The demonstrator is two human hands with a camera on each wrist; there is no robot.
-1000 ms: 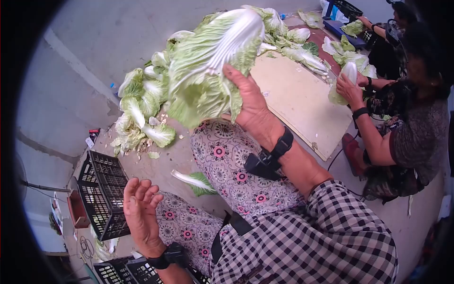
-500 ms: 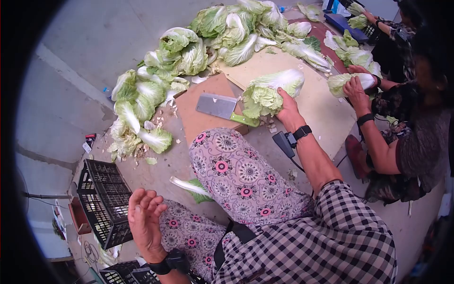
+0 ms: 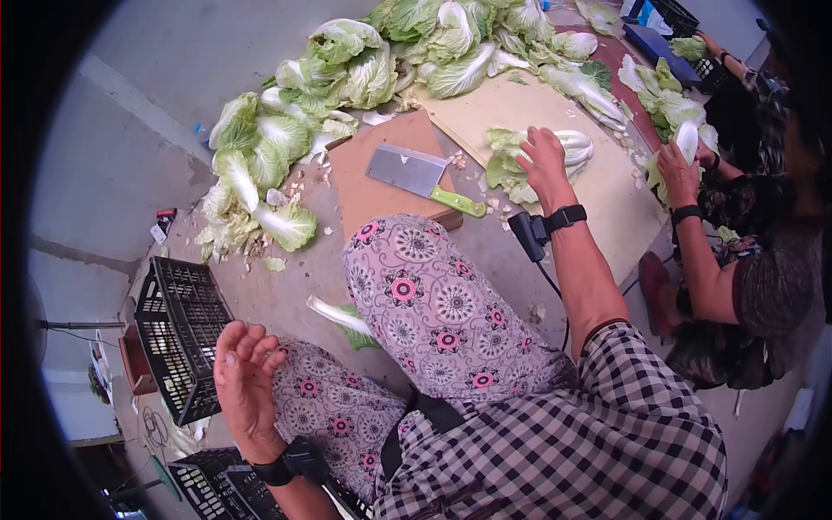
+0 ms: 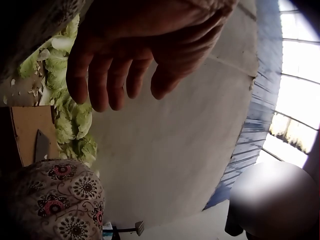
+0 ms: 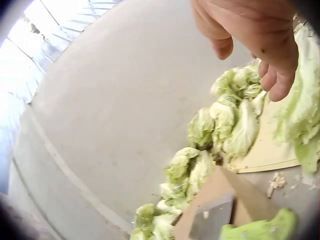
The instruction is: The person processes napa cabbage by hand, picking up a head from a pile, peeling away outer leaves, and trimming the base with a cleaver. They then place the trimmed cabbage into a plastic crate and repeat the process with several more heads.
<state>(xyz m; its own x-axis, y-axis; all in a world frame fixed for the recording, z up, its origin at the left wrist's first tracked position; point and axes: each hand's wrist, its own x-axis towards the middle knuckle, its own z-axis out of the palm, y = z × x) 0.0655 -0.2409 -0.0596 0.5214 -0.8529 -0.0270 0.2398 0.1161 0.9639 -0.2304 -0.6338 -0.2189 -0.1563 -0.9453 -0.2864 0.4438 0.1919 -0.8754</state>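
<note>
My right hand (image 3: 546, 163) is over a napa cabbage (image 3: 504, 149) lying on the cream-coloured board (image 3: 615, 225). Its fingers are loosely bent, overlapping the cabbage in the head view. From the right wrist view, nothing shows between the thumb and fingers of that hand (image 5: 255, 40), and the leaves (image 5: 302, 100) are beside it. A cleaver (image 3: 406, 171) with a green handle lies on a brown block (image 3: 355, 182), left of the cabbage. My left hand (image 3: 245, 377) is raised beside my left knee, palm turned up, fingers loosely curled around nothing.
A curved heap of napa cabbages (image 3: 286, 134) lies beyond the block. Black crates (image 3: 186, 338) stand at the left. Another person (image 3: 719, 251) sits on the right with a cabbage (image 3: 687, 140) in hand. A loose leaf (image 3: 342, 321) lies on the floor by my knee.
The cabbage in my right hand came down from in front of me onto the cream-coloured board, and the hand has let go of it. The left hand has stayed raised at the knee.
</note>
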